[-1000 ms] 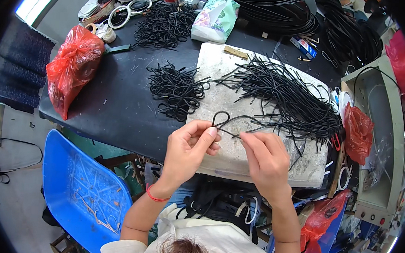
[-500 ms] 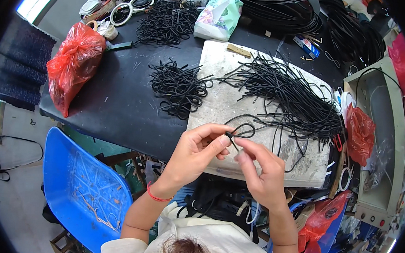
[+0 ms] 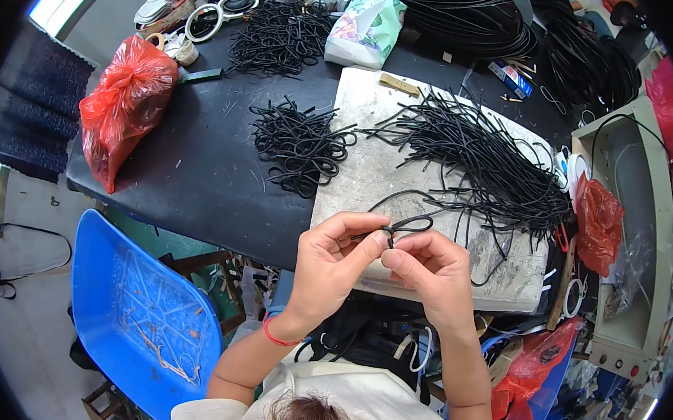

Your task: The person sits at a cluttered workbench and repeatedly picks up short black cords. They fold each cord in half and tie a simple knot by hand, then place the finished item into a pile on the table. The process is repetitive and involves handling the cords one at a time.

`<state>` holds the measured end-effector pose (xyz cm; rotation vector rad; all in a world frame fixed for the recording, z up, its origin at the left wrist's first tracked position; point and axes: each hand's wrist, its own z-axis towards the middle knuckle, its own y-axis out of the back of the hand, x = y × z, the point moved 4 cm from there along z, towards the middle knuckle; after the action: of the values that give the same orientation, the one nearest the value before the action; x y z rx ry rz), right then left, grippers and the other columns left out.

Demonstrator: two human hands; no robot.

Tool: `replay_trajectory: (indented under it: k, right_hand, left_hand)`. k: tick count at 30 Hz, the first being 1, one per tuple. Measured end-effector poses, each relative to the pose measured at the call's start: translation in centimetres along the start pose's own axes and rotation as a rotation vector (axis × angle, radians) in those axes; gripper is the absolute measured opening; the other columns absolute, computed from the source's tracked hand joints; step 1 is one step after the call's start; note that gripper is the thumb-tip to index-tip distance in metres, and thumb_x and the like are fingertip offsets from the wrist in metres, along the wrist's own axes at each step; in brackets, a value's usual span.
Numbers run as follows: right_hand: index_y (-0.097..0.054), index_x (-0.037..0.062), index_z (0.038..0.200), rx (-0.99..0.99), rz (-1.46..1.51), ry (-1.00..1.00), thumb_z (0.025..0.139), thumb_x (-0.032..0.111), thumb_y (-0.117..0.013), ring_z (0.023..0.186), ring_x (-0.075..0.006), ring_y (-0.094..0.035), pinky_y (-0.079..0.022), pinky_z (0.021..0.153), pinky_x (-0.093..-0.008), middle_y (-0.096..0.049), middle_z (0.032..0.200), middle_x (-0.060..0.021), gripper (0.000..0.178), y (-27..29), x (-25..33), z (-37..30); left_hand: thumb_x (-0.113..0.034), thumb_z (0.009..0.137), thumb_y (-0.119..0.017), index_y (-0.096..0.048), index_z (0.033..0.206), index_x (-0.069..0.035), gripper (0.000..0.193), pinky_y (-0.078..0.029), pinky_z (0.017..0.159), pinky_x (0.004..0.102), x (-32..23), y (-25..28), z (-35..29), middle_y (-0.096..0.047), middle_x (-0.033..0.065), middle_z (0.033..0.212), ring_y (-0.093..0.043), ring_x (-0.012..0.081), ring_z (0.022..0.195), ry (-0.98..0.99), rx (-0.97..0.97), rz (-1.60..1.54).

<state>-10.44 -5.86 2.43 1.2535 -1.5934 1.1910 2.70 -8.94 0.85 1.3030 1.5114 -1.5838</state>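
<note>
A thin black cord (image 3: 416, 224) is looped between my two hands above the near part of the pale work board. My left hand (image 3: 336, 250) pinches the crossing of the loop between thumb and fingers. Close beside it, my right hand (image 3: 432, 270) has thumb and forefinger closed on the cord at the same spot. The cord's loop stands out past the fingertips, and the exact knot is partly hidden by them. Beyond lies a large bundle of straight black cords (image 3: 481, 154) on the board, and left of it a pile of looped black cords (image 3: 298, 145).
The pale board (image 3: 354, 180) rests on a dark table (image 3: 209, 139). A red plastic bag (image 3: 126, 98) sits at the left, above a blue tub (image 3: 134, 313). Farther back are another cord pile (image 3: 278, 38), a tissue pack (image 3: 366, 29) and black coils (image 3: 459, 19). A metal housing (image 3: 631, 238) stands right.
My right hand has moved left and its fingertips now meet those of my left hand at the cord. The loop has tilted flatter toward the right.
</note>
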Motion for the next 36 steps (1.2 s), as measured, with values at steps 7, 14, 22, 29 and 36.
replay_trajectory:
  k: [7,14,22,29,36]
  right_hand:
    - [-0.057,0.0014,0.081,-0.112,0.096,-0.075,0.078,0.012,-0.068,0.059,-0.0044,-0.053,-0.043,0.053,-0.017,-0.06,0.07,-0.0027,0.016,0.1,-0.4,0.1]
    - [-0.057,-0.0003,0.084,-0.159,-0.154,0.263,0.079,0.013,-0.067,0.074,-0.0065,-0.051,-0.041,0.063,-0.0176,-0.054,0.089,-0.0035,0.017,0.0,-0.4,0.8]
    - [-0.059,0.0053,0.084,-0.12,0.303,0.106,0.082,0.012,-0.063,0.073,-0.005,-0.049,-0.038,0.066,-0.0193,-0.056,0.083,0.0004,0.008,1.2,-1.3,1.5]
    - [-0.056,0.0031,0.085,-0.051,-0.096,0.091,0.086,0.015,-0.059,0.064,-0.0002,-0.044,-0.034,0.056,-0.0163,-0.054,0.074,0.0035,0.013,1.3,-1.3,0.3]
    - [-0.052,0.0025,0.085,-0.087,-0.082,0.141,0.089,0.015,-0.054,0.061,-0.0002,-0.04,-0.032,0.053,-0.0161,-0.049,0.07,0.0051,0.013,0.3,-1.1,0.2]
  left_hand:
    - [0.0,0.081,-0.06,-0.059,0.099,0.005,0.019,-0.046,0.076,0.0222,-0.1,-0.4,-0.6,-0.062,0.0092,0.091,-0.058,0.0104,0.084,-0.143,-0.033,0.113]
    - [-0.001,0.077,-0.062,-0.045,0.111,0.0,0.038,-0.046,0.066,0.0213,-0.3,0.0,0.0,-0.064,0.0073,0.083,-0.059,0.0086,0.076,-0.159,0.029,0.238]
    - [-0.001,0.076,-0.062,-0.044,0.114,-0.001,0.042,-0.047,0.065,0.0245,-1.0,-1.0,-1.0,-0.065,0.0093,0.08,-0.06,0.0115,0.069,-0.218,0.187,0.553]
    - [-0.003,0.079,-0.061,-0.042,0.117,0.0,0.043,-0.047,0.068,0.0216,-0.5,0.1,-0.2,-0.064,0.0071,0.081,-0.057,0.0072,0.075,0.039,0.22,0.334]
    - [-0.012,0.086,-0.059,-0.057,0.095,0.0,0.015,-0.044,0.059,0.0172,0.3,0.2,-0.3,-0.06,0.001,0.072,-0.053,0.0028,0.066,0.377,0.321,0.173]
